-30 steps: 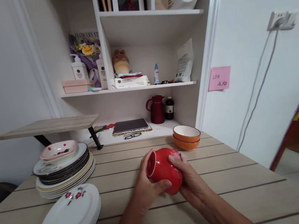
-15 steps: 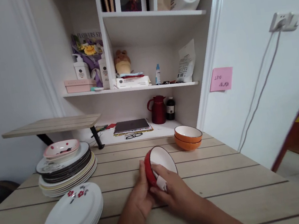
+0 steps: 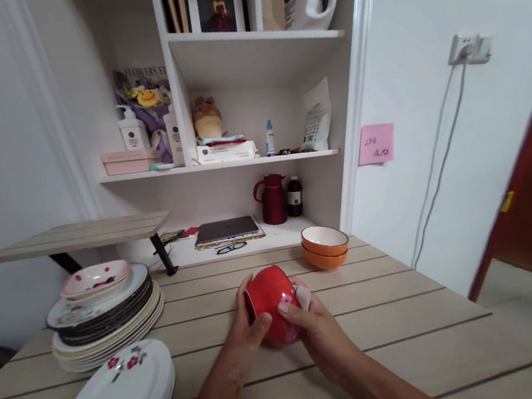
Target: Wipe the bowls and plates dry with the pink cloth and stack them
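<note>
A glossy red bowl (image 3: 271, 295) is tilted between my hands over the middle of the wooden table, its red outside turned toward me. My left hand (image 3: 245, 326) grips its left side, thumb across the outer wall. On the right side, my right hand (image 3: 317, 325) closes on the bowl with the thumb pressed on its outside. A small whitish cloth (image 3: 304, 296) shows between the right fingers and the bowl; most of it is hidden. The bowl's white inside faces away from me.
Two stacked orange bowls (image 3: 326, 247) stand at the back right. On the left are white floral plates (image 3: 120, 395) and a taller plate stack (image 3: 107, 320) topped by a pink-rimmed dish (image 3: 95, 278). A raised wooden stand (image 3: 76, 236) is behind them. A laptop (image 3: 228, 228) lies under the shelves.
The red bowl has been turned over, so its red outside faces me instead of its white inside. My right hand has moved from the inside to the right side. The camera view has shifted.
</note>
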`<state>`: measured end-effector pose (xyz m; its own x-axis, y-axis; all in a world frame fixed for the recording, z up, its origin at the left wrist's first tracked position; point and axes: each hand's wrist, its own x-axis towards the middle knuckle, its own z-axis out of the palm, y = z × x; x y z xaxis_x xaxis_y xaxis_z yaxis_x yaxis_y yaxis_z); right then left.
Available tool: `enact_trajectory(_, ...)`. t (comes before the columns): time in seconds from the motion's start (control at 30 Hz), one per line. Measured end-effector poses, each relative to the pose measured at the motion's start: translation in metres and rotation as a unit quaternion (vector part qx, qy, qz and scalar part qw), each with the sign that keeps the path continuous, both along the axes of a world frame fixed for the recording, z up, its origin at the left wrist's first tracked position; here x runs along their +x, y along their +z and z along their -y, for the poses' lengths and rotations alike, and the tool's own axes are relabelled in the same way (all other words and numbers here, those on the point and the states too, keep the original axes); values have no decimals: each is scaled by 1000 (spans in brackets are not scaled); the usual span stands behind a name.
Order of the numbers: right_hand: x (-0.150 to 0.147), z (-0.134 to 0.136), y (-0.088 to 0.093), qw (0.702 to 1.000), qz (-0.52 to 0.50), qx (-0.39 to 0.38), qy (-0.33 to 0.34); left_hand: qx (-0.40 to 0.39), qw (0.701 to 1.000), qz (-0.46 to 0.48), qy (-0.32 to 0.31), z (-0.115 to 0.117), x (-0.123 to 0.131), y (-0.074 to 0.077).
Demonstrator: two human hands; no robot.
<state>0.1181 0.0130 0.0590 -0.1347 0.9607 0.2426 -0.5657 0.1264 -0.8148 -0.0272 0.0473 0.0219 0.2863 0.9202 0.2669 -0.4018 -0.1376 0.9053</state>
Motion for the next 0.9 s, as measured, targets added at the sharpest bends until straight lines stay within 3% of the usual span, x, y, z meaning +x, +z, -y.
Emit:
enact_trajectory(0.2, 7, -4, 4, 979, -162, -116, -38, 30, 999, -27, -25, 6, 5, 9)
enact_trajectory(0.3, 9, -4, 7, 974, -185, -128, -33, 22, 1000, -14, -6, 9, 8, 11)
enact_trajectory(0.47, 7, 3, 12, 996, -84, -34, -21, -15, 997, 78, 20, 11, 22, 8)
enact_trajectory(0.6, 3, 10, 9, 992, 97, 76, -28, -106, 983, 150, -6, 20, 34, 6)
enact_trajectory(0.67, 1, 12, 5, 965, 211, 152, -28, -172, 973, 149, -34, 24, 33, 5)
enact_trajectory(0.8, 4, 12, -1, 872, 387, 298, -49, -265, 953, 135, -53, 22, 22, 6)
enact_trajectory(0.9, 10, 8, -4, 817, 467, 336, -37, -305, 939, 128, -94, 19, 16, 11)
